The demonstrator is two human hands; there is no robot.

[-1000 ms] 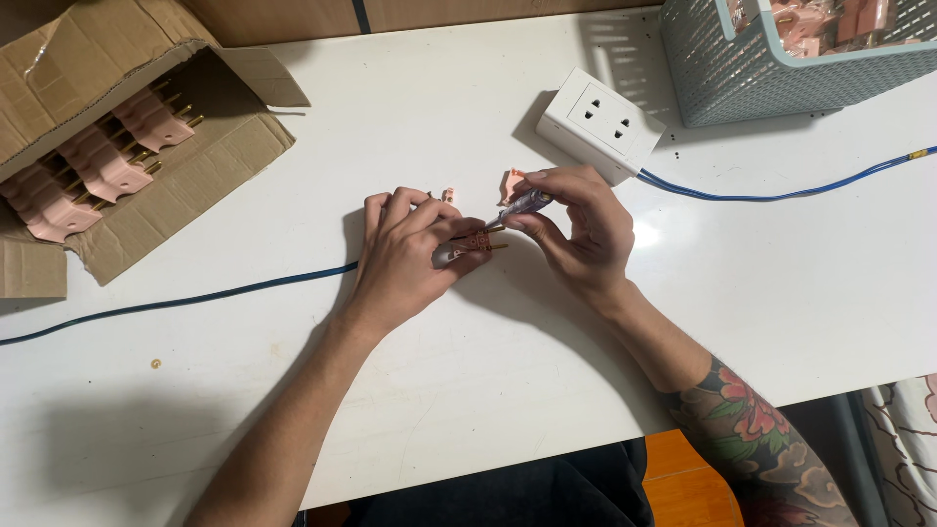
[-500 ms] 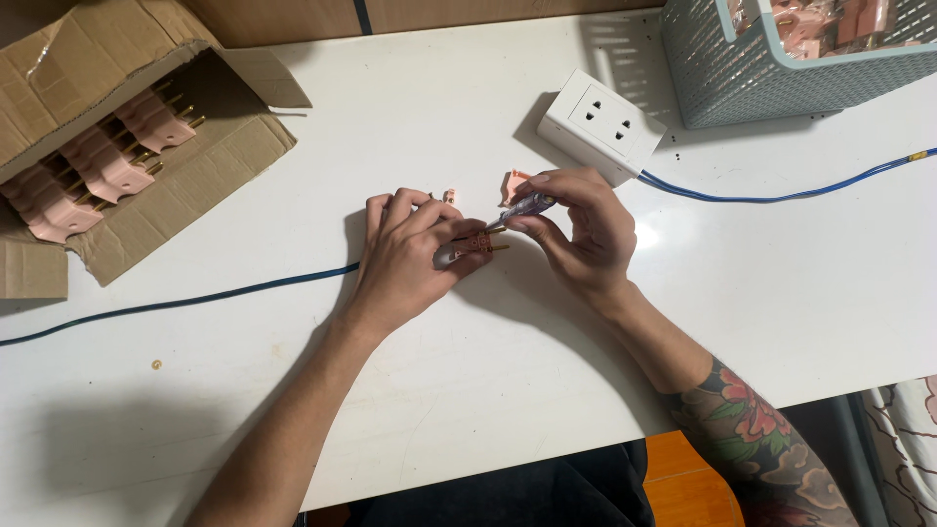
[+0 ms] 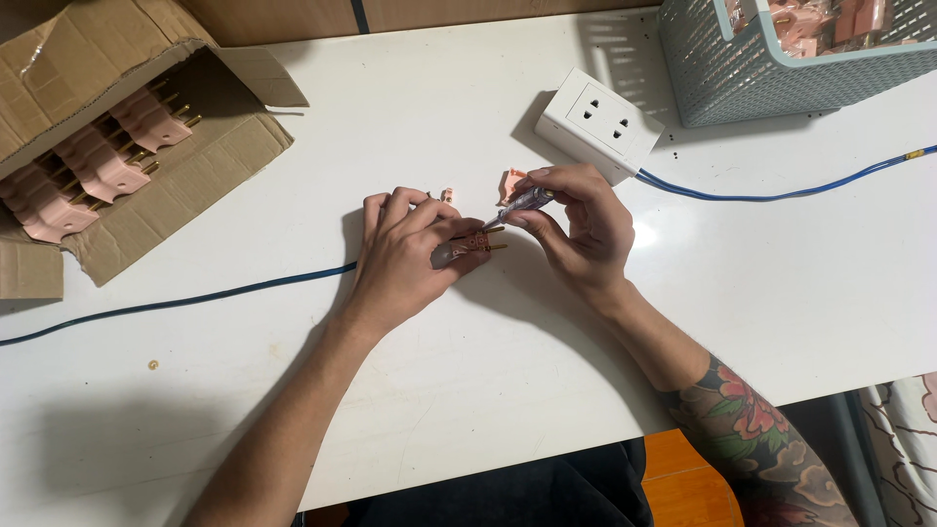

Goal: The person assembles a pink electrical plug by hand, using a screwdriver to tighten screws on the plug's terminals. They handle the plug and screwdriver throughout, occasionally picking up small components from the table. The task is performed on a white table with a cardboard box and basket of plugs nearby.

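On the white desk, the left hand pinched a small pink plug while the right hand gripped a screwdriver against it; a cardboard box, socket block and mesh basket lay around.

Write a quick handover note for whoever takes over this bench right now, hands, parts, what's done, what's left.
Left hand pins a small pink plug part, brass prongs pointing right, on the white table.
Right hand holds a small screwdriver, tip at the part.
Loose pink piece lies just above, near the white socket block.
Cardboard box far left holds more pink parts; the mesh basket top right holds others.
Done: part seated under the tool. Left: the screw work; progress cannot be judged.
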